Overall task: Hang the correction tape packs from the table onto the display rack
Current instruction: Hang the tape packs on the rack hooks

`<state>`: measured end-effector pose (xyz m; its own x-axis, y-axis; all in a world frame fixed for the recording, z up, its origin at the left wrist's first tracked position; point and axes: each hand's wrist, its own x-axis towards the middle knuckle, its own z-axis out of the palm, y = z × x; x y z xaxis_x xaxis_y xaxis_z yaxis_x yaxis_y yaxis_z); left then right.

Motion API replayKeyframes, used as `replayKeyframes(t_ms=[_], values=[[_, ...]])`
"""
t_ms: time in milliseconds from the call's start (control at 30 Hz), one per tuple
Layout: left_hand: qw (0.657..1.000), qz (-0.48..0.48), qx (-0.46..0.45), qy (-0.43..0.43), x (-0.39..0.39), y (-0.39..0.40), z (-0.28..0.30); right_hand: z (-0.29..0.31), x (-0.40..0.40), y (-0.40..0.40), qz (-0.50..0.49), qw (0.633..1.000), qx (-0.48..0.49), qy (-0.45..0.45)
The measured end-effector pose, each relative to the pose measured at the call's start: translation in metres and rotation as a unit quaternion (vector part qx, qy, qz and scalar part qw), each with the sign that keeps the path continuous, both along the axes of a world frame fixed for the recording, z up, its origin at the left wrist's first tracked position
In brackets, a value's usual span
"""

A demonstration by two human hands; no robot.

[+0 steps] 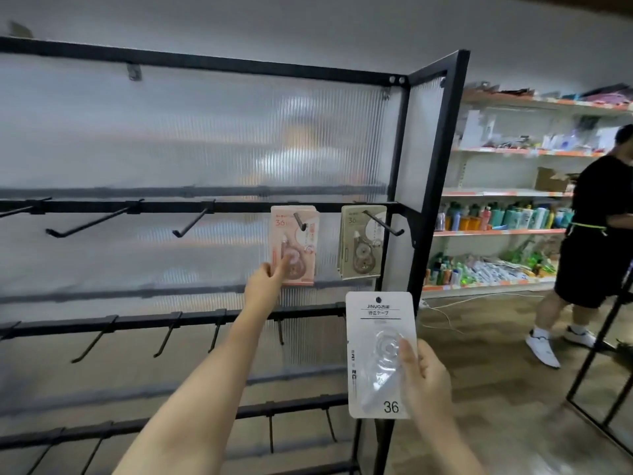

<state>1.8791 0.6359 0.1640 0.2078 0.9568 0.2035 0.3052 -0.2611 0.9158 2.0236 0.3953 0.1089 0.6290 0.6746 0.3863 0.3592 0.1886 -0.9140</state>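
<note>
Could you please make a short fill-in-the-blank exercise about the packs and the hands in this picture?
1. The right hand holds a white pack printed with the number ____.
2. The left hand touches the ____ pack hanging on a hook.
3. The beige pack hangs to the ____ of that pack.

Missing words: 36; pink; right

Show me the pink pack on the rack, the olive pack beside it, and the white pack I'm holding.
Pink correction tape pack (294, 248), head view, card middle.
Olive correction tape pack (361, 245), head view, card middle.
White correction tape pack (376, 337), head view, upper blister.
</note>
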Motion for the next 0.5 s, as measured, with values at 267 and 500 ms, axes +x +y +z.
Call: replayKeyframes(t_ms=[267, 500], values=[[0.931, 0.056, 0.106, 0.344, -0.053, -0.021, -0.021, 0.009, -0.047, 0.014, 0.138, 0.989, -0.005, 0.045], [0.874, 0.082, 0.117, 0.464, -0.121, -0.017, -0.007, 0.044, -0.115, 0.050, 0.199, 0.979, 0.039, -0.021]])
